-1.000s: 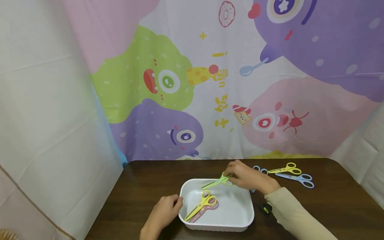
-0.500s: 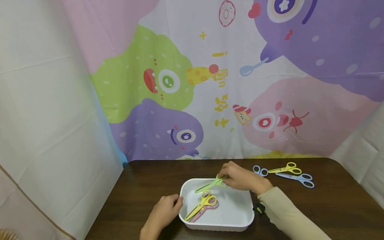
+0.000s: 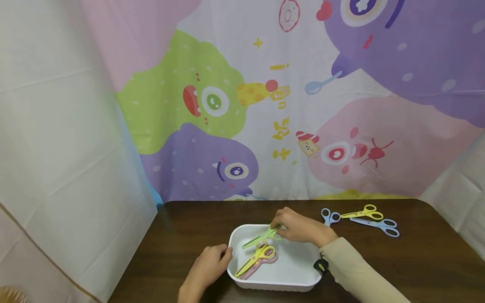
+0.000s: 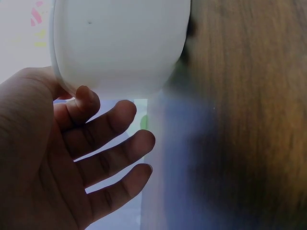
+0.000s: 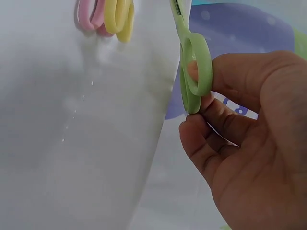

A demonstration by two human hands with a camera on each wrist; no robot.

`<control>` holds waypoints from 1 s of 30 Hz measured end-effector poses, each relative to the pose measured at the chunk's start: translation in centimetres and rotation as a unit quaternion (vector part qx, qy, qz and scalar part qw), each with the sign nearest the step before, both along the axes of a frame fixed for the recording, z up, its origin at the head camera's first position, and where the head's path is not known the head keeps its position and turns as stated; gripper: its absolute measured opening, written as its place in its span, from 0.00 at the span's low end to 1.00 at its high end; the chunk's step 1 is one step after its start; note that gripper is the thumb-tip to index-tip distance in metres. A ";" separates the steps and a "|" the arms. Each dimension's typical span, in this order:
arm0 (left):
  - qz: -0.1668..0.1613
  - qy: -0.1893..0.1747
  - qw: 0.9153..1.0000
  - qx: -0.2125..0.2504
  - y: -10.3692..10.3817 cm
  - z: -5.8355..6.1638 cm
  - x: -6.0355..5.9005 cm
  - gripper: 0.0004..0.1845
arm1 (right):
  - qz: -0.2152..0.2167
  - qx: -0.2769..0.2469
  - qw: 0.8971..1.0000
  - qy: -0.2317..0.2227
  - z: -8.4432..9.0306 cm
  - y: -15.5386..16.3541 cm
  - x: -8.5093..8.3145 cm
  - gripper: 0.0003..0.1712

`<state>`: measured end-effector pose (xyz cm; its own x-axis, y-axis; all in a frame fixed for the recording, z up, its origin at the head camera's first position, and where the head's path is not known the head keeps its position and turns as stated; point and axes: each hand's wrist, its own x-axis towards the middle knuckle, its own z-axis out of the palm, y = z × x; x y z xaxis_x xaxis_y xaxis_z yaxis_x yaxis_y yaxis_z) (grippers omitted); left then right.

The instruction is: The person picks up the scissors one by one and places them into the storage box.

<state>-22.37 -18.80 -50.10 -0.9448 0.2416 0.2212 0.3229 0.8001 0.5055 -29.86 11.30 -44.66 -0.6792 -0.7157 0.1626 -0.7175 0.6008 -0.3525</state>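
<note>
Presently the left hand (image 3: 207, 266) is gripping the left rim of the white tray (image 3: 299, 265), thumb and first finger pinching its edge. Opposite, a sleeve (image 3: 354, 271) is extending in from the right, and a small black object (image 3: 321, 265) beside it is covering a bit of the tray's right rim. Inside the tray, a yellow pair of scissors (image 3: 251, 264) is lying slantwise over a pink pair (image 3: 254, 269) and hiding much of it. A little farther back, the green scissors (image 3: 261, 239) are slanting over the far-left part of the tray, blades pointing left; whether they are touching the tray floor, one cannot tell. The right hand (image 3: 297, 226) is holding them by the handles, its fingers narrowed and covering part of the loops. Behind the wrist, on the dark wooden surface (image 3: 182, 231), a blue pair (image 3: 329, 223) is lying partly hidden, with a second yellow pair (image 3: 360, 214) and another blue pair (image 3: 374, 224) resting near it to the right. At the very back, a printed cloth (image 3: 212, 164) is hanging.

The left wrist view is showing what the head view is not: three other fingers sitting apart, loosely bent, beside the tray's outer wall. The right wrist view is revealing a fingertip through one green loop.
</note>
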 end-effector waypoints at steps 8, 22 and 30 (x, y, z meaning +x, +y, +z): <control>0.002 -0.005 1.000 0.002 0.0 0.0 -0.1 0.20 | 0.003 0.004 1.000 -0.012 -0.2 -0.7 -0.1 0.10; 0.003 0.004 1.000 -0.003 0.1 0.0 0.0 0.19 | 0.039 0.018 0.999 -0.014 -1.0 -2.5 -0.1 0.09; -0.005 0.000 1.000 0.004 0.0 0.1 0.2 0.18 | 0.070 0.024 0.997 0.002 -1.3 -3.0 0.0 0.09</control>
<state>-22.21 -18.79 -49.98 -0.9426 0.2488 0.2227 0.3302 0.7929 0.5122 -29.90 8.26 -45.97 -0.5718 -0.8104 0.1278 -0.7965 0.5110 -0.3233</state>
